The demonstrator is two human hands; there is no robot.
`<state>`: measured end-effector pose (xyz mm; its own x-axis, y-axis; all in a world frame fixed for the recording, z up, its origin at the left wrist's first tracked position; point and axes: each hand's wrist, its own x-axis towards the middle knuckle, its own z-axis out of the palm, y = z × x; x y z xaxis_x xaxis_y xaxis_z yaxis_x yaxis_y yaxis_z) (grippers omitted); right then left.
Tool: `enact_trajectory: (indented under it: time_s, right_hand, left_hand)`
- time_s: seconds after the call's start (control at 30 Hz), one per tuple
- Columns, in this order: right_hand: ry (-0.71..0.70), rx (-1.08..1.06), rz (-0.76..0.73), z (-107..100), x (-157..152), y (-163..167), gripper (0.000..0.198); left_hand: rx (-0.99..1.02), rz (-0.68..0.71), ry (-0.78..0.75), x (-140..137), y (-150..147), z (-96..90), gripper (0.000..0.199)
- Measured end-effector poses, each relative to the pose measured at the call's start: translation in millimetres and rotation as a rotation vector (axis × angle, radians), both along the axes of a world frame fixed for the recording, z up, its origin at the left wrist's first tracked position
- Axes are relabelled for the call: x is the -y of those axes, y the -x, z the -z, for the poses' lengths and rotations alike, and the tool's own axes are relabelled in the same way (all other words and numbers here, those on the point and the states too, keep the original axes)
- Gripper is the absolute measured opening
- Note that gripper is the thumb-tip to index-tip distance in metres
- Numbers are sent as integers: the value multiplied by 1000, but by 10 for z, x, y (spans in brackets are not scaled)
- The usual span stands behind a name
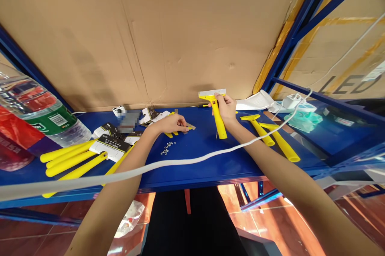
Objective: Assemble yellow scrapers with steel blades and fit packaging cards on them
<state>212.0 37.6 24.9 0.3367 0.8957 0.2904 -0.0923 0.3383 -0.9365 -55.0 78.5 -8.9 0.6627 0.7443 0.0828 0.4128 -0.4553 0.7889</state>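
Observation:
In my right hand (226, 107) is a yellow scraper (220, 121), gripped near its head, with a pale flat strip across the top and the handle pointing down. My left hand (176, 122) is low over the blue shelf, fingertips pinched together at a pile of small yellow pieces (170, 134). A thin greyish piece (190, 126) shows just beside those fingertips; whether they grip it is unclear. Nearer to me lie several small metal nuts or screws (167, 148). Two yellow scraper handles (261, 131) rest to the right of my right forearm.
More yellow scrapers (70, 159) with black-and-white cards lie at left, near a large water bottle (51, 111). A white cable (186, 162) crosses in front of both forearms. Cardboard (180, 39) stands behind the shelf. A power strip (296, 103) and greenish plastic bag (305, 120) are at right.

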Motion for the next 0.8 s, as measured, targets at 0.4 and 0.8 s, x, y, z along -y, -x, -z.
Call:
enact_trajectory:
  time_s: [0.4,0.8]
  right_hand:
    - [149,60,-67,50,-9,-1,40]
    - [243,144,-152,106,-38,19,35]
  left_hand:
    - [315,-292,-237,-32,-85,-15,7]
    - [872,-559,45,-97,-151,-209,57]
